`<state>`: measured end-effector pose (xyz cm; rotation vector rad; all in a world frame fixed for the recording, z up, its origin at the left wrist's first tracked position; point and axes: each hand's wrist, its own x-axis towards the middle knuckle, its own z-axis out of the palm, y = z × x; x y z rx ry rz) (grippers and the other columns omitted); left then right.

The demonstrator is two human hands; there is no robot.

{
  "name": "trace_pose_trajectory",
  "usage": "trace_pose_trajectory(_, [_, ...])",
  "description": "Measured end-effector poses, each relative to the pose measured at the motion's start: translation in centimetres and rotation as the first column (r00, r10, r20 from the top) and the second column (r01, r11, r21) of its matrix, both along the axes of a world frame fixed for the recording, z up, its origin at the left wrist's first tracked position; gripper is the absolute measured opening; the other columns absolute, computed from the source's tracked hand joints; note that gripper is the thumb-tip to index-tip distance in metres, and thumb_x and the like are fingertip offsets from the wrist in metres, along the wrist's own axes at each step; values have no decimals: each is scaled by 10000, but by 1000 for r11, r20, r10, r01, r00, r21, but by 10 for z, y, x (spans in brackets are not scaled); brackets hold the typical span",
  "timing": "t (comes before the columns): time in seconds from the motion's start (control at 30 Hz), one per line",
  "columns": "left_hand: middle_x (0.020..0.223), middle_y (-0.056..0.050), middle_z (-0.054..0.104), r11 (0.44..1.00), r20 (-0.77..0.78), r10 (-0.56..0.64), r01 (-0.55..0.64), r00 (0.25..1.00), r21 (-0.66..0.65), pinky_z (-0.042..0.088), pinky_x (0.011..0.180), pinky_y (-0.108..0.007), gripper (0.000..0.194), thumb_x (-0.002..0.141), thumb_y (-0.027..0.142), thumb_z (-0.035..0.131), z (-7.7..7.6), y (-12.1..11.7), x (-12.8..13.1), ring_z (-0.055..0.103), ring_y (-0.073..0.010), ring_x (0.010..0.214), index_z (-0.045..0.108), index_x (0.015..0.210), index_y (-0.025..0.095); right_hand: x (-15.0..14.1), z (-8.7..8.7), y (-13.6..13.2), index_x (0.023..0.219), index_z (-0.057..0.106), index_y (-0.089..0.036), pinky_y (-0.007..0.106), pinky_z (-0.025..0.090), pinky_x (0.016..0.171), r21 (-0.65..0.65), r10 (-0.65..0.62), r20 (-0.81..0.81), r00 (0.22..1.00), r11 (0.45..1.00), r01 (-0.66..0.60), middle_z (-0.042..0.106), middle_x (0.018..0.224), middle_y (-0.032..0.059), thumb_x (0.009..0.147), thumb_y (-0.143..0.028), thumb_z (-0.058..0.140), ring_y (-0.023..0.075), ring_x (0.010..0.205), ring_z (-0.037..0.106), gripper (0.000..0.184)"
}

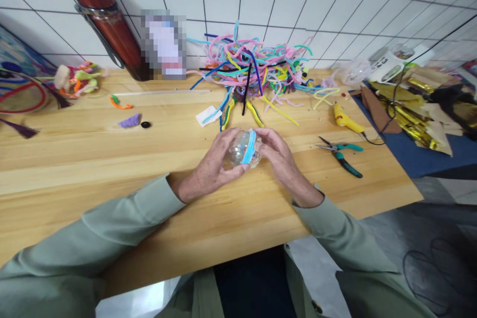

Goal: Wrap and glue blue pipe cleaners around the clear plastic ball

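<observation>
A clear, shiny roll of tape-like or ball-shaped plastic (pixel 238 148), with a bright blue band (pixel 249 147) around it, is held between my hands above the wooden table. My left hand (pixel 212 164) wraps its left side, thumb below and fingers above. On the other side, my right hand (pixel 278 154) closes its fingertips on the plastic near the blue band. What exactly the object is, I cannot make out. Just beyond my hands lie yellow-and-green plier handles (pixel 255 112) and a small white card with a blue strip (pixel 208 116).
A tangled heap of coloured pipe cleaners (pixel 257 67) lies against the tiled wall. Teal-handled pliers (pixel 345 154) and a yellow glue gun (pixel 346 120) with a cord are at right. A red thermos (pixel 112 25) stands back left. Gold scraps (pixel 413 119) cover the right corner.
</observation>
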<state>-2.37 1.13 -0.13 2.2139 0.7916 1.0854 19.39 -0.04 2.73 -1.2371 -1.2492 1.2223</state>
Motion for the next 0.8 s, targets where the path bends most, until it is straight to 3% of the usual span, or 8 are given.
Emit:
trace_pose_trajectory(0.3, [1619, -182, 501, 992, 77, 49, -39, 996, -120, 451, 1276, -623, 883, 939, 539, 816, -1, -3, 1, 515, -393, 1526, 365, 1660, 302, -3, 0, -9, 1236, 673, -286, 475, 559, 1085, 81, 18, 99, 995, 996, -26, 751, 1323, 58, 882, -423, 761, 274, 1251, 697, 390])
trace_pose_trajectory(0.57, [1539, -157, 581, 1000, 19, 27, -27, 999, 6, 503, 1230, -580, 800, 976, 477, 799, 2, 0, 1, 572, -354, 1459, 382, 1637, 306, -3, -2, -12, 1240, 672, -296, 488, 568, 1080, 122, 22, 126, 992, 992, -38, 747, 1313, 56, 907, -430, 751, 279, 1238, 702, 368])
trace_pose_trajectory(0.8, [1511, -150, 565, 1000, 43, 19, -20, 999, 19, 507, 1230, -555, 740, 993, 439, 785, 3, -3, 2, 565, -329, 1452, 393, 1606, 303, -4, -3, -13, 1232, 671, -295, 482, 576, 1068, 143, 21, 153, 988, 989, -43, 751, 1314, 54, 916, -430, 734, 273, 1222, 708, 350])
